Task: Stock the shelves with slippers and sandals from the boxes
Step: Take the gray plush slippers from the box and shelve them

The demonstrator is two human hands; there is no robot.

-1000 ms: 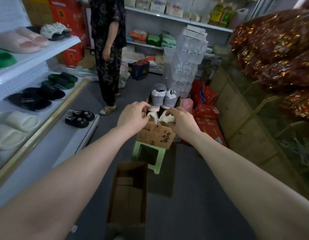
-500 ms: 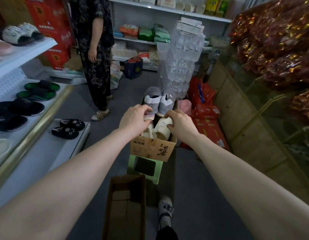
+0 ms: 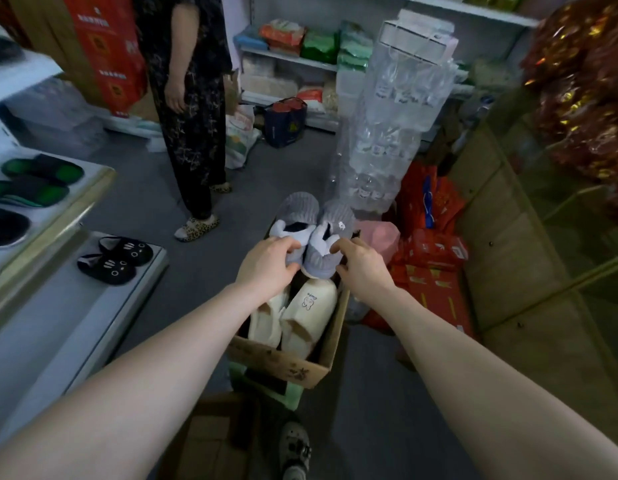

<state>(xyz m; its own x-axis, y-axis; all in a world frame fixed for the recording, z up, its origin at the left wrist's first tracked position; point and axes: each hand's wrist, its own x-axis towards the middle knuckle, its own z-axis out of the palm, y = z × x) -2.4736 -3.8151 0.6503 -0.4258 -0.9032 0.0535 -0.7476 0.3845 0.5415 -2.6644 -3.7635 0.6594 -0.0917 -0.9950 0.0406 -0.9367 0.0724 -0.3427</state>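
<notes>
Head view: left hand (image 3: 266,268) and right hand (image 3: 364,266) fingers (image 3: 342,244) grip grey slippers (image 3: 298,209) in box (image 3: 279,358) holding cream slippers (image 3: 311,313).

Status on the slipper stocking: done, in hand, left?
Done: black cat-face slippers and green-and-black sandals sit on the left shelves. In hand: left hand and right hand each grip one of the grey slippers at the far end of the cardboard box. Left: shelving that pair, then the cream slippers in the box.

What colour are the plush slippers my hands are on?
The ribbed plush slippers are grey with white cuffs; head view.
</notes>
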